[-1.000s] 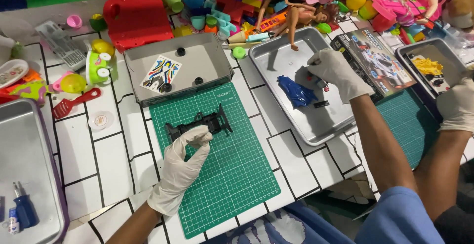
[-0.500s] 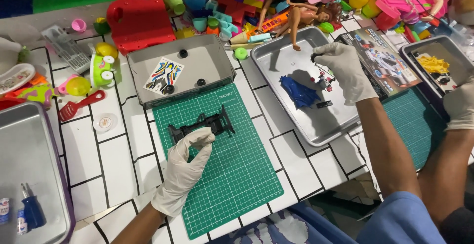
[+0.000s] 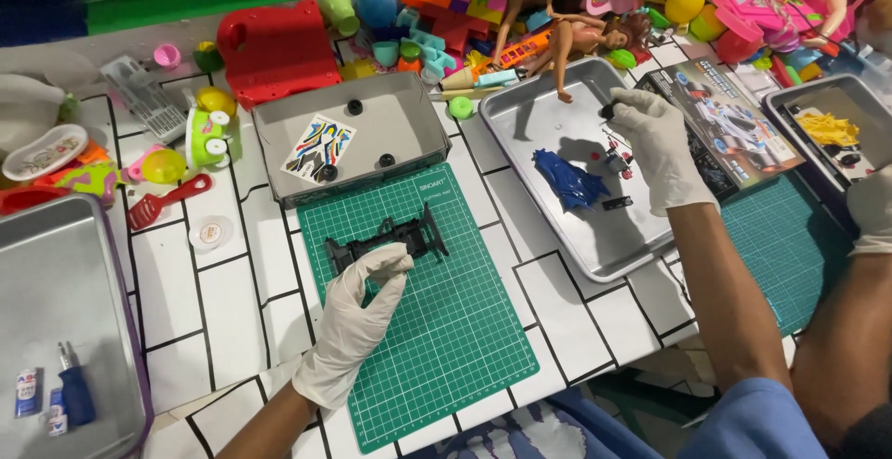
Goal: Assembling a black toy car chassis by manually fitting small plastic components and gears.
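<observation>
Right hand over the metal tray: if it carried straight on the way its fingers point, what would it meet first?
Probably the doll's legs at the tray's far rim; the right hand already pinches a small black piece. Depth is unclear.

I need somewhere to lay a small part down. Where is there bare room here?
The near half of the green cutting mat, below the black chassis under the left hand, is bare. So is the metal tray's near corner, below the blue shell. The toy pile along the back is crowded.

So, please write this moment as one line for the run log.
left hand: on black chassis, green mat | right hand: holds small black part over tray
</observation>
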